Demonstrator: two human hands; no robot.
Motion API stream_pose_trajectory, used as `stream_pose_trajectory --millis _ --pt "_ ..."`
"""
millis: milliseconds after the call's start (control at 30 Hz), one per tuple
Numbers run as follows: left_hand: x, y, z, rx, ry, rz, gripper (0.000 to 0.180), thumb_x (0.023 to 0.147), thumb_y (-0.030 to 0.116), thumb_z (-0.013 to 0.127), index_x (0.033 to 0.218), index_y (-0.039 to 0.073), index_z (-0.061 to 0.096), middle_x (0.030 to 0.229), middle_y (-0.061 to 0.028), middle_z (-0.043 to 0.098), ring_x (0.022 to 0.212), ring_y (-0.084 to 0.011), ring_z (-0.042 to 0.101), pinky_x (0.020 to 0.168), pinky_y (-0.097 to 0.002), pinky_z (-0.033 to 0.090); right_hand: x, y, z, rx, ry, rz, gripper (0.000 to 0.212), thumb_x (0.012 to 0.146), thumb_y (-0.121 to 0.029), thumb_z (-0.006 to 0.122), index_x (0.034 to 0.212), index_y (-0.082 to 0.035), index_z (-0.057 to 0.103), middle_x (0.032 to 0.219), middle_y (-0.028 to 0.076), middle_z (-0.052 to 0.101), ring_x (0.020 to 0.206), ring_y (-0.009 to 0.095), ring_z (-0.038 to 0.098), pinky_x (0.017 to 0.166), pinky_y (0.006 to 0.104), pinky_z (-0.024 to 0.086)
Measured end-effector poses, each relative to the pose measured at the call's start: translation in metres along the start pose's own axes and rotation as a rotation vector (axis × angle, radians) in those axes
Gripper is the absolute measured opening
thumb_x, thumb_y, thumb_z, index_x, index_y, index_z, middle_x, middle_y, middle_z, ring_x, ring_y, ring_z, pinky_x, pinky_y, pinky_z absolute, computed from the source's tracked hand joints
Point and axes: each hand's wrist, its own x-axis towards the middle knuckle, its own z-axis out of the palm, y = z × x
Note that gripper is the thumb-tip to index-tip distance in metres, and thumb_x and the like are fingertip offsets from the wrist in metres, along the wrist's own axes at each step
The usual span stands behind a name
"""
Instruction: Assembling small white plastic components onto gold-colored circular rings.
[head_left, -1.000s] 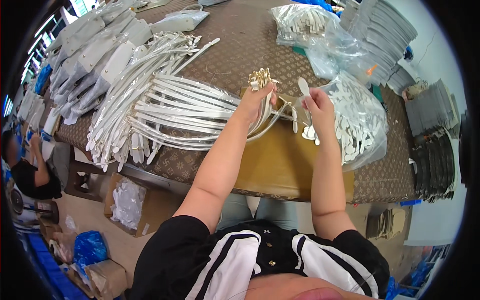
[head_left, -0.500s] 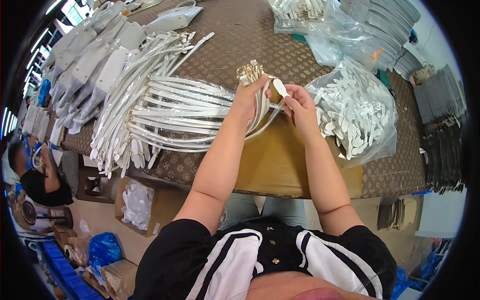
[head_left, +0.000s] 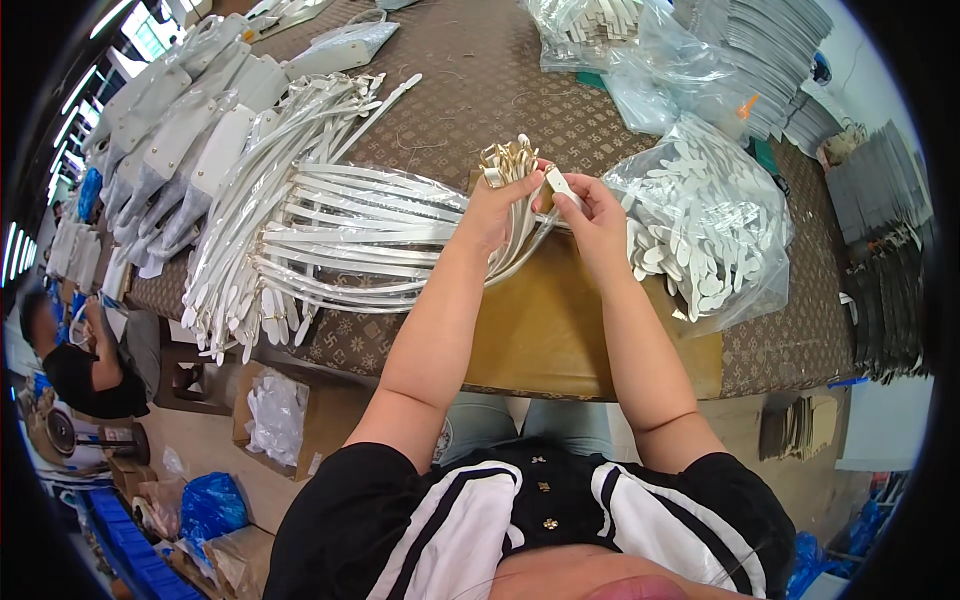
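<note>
My left hand (head_left: 490, 214) is closed round the ends of a bunch of white straps (head_left: 372, 238), and gold metal fittings (head_left: 510, 158) stick up above its thumb. The straps run off to the left in clear plastic. Just right of it, my right hand (head_left: 597, 218) pinches a small white strap tab (head_left: 557, 181) between thumb and fingers, close against the bunch. Whether the tab passes through a fitting cannot be made out. Beside my right hand lies a clear plastic bag (head_left: 775, 268) full of loose white tabs (head_left: 690, 240).
More white straps (head_left: 225, 250) are heaped at the left, beside several pale handbags (head_left: 165, 135). A tan mat (head_left: 540, 335) lies on the brown patterned table (head_left: 480, 95). Grey sheets (head_left: 765, 60) are stacked at the back right. Another person (head_left: 85, 365) sits far left.
My right hand has turned the white tab from lying slanted toward my palm to standing more end-on beside the fittings. My left hand keeps its hold on the straps.
</note>
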Motion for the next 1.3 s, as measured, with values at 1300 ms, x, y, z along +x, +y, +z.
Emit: stream_pose_trajectory --millis 1300 --pt "-0.004 -0.001 0.005 -0.005 -0.044 -0.084 0.015 0.075 0.005 0.071 0.086 0.005 0.06 0.078 -0.0023 0.06 0.068 -0.0115 0.055 0.062 -0.025 0.043 -0.002 -0.005 0.002 0.021 0.227 -0.136 0.007 0.074 0.001 0.069 0.078 -0.003 0.066 0.078 0.001 0.061 0.068 0.008 0.055 0.061 0.0195 0.045"
